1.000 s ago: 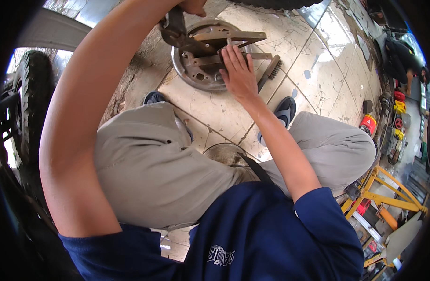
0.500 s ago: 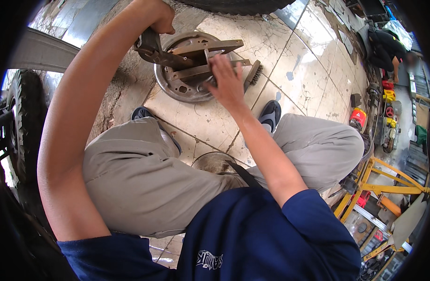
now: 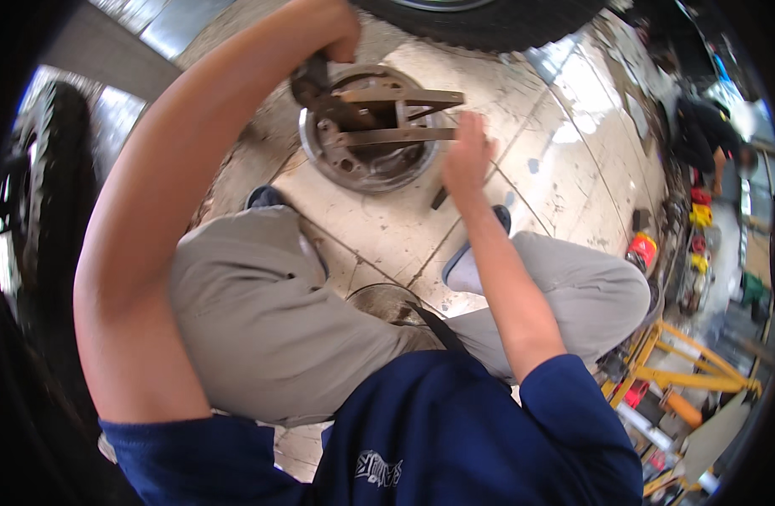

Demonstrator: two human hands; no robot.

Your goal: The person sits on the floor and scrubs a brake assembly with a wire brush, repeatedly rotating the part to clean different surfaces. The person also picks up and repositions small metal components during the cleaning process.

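A rusty metal bracket with two parallel arms (image 3: 404, 135) and a thick dark tube end lies across a round metal wheel rim (image 3: 312, 152) on the floor. My left hand (image 3: 341, 29) is closed at the upper end of the tube; its fingers are partly hidden. Just right of the bracket's arm tips is my right hand (image 3: 469, 160), slightly blurred, its fingers stretched out. Below it shows the dark handle end of a wire brush (image 3: 441, 199); the hand covers the rest, so contact is unclear.
A big tyre (image 3: 489, 25) stands beyond the rim, and another tyre (image 3: 59, 185) at the left. A round metal piece (image 3: 379, 302) lies between my legs. At right are a red container (image 3: 640, 250), a yellow metal frame (image 3: 691, 378) and a crouching person (image 3: 704, 139).
My right hand has moved right, off the bracket and over the wire brush. My left hand stays at the bracket's tube end. The whole view has shifted slightly.
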